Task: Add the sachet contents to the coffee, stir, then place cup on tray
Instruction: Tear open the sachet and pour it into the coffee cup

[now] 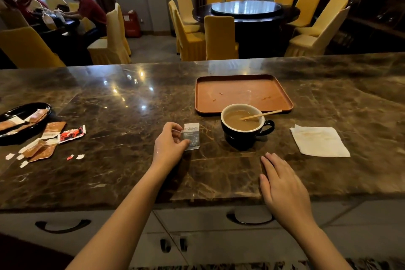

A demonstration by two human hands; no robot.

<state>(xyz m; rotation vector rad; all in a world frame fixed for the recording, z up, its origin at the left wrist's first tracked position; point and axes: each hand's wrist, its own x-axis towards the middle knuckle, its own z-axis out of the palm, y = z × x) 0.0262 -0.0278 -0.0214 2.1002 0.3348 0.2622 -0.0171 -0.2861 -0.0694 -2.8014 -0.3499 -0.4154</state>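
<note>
A dark cup [237,136] with a white inside holds milky coffee and stands on the marble counter. A wooden stir stick [262,114] leans in it, pointing right. Behind the cup lies an orange-brown tray [243,91] with a few crumbs on it. My left hand [168,146] pinches a small grey-and-white sachet [192,136] that rests on the counter, left of the cup. My right hand [282,184] lies flat on the counter in front of the cup, fingers spread, holding nothing.
A stained white napkin [318,141] lies right of the cup. At far left, a black dish [24,120] holds sachets, with torn wrappers [52,138] scattered beside it. Beyond the counter are yellow chairs, a round table and a seated person.
</note>
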